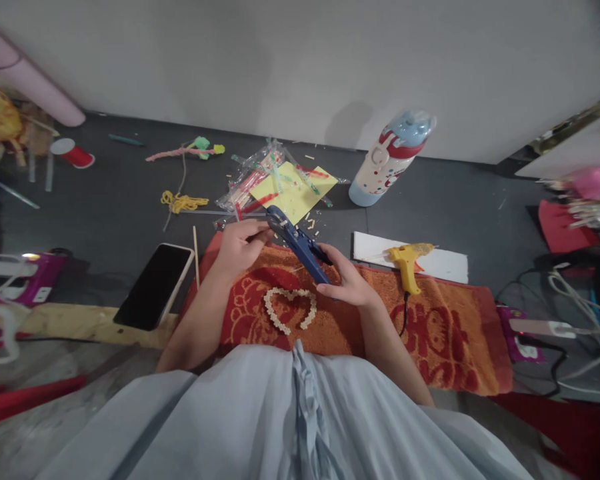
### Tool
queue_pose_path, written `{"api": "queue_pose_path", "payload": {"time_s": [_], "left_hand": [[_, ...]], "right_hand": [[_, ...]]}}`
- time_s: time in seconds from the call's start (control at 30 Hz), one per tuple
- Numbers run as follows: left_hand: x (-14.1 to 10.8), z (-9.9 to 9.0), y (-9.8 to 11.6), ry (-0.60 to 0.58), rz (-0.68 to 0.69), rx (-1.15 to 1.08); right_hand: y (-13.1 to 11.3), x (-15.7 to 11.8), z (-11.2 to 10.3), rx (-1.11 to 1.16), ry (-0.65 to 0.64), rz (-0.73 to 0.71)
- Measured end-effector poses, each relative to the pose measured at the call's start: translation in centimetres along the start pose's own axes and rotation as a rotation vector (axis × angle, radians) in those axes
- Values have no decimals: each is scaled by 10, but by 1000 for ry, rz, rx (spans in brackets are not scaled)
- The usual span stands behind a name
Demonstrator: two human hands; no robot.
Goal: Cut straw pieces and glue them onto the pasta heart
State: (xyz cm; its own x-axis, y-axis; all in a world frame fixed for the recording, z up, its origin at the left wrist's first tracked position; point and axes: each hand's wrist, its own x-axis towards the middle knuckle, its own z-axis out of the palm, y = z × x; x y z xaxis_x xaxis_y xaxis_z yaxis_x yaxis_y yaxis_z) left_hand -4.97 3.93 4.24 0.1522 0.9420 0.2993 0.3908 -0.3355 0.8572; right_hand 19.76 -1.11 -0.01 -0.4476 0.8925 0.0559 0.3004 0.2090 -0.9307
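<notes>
Right hand (347, 277) is gripping the blue tool (304, 248) by its handles, above the red-orange towel (340, 327). Left hand (243, 245) is holding its fingers curled by the tool's head; cannot make out whether they're pinching anything. Pale heart outline (269, 309) is lying on the towel.

Single cam, worn on the head, facing forward and steeply down; pale-blue gathered cloth garment (250, 413) fills the bottom, left hand (244, 245) and right hand (347, 277) sit mid-view, fairly near; flat dark-grey tabletop (460, 213) beyond, smooth light-grey wall (220, 53) up top
</notes>
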Motion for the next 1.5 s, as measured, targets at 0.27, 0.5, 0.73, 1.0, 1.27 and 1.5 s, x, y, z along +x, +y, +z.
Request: {"api": "queue_pose_path", "payload": {"time_s": [0.27, 0.5, 0.73, 1.0, 1.27, 1.5], "left_hand": [[2, 2, -21, -118, -236, -292], [6, -6, -14, -185, -289, -459], [3, 5, -12, 50, -211, -110], [0, 7, -8, 156, -71, 1], [3, 9, -5, 95, -103, -149], [2, 11, -12, 20, -201, -241]], "right_hand": [[3, -1, -3, 25, 0, 24], [1, 0, -4, 76, -53, 8], [6, 0, 3, 9, 77, 67], [7, 1, 5, 5, 48, 30], [10, -1, 2, 52, 40, 31], [13, -1, 5, 157, 22, 61]]}}
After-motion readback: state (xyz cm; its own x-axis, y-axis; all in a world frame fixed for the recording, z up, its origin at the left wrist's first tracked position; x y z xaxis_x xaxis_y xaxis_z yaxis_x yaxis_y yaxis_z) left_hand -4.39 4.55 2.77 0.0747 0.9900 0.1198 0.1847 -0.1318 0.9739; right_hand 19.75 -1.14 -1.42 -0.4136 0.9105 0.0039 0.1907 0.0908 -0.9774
